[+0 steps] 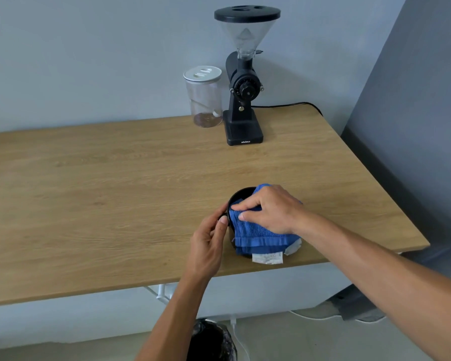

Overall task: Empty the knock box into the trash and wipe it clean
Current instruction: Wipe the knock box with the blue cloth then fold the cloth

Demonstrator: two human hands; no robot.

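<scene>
The round black knock box (238,196) stands on the wooden table (115,191) near its front edge. A blue cloth (255,234) with a white label is draped over it and hides most of the opening. My right hand (268,209) presses the cloth down into the box with fingers pinched on the fabric. My left hand (208,241) holds the box's left side, thumb on the rim. A trash bin with a black liner (211,340) sits on the floor below the table edge, partly behind my left forearm.
A black coffee grinder (242,82) with a clear hopper stands at the back of the table, its cable trailing right. Beside it is a clear jar (205,97) with a white lid. A grey wall corner lies to the right. White cables run along the floor.
</scene>
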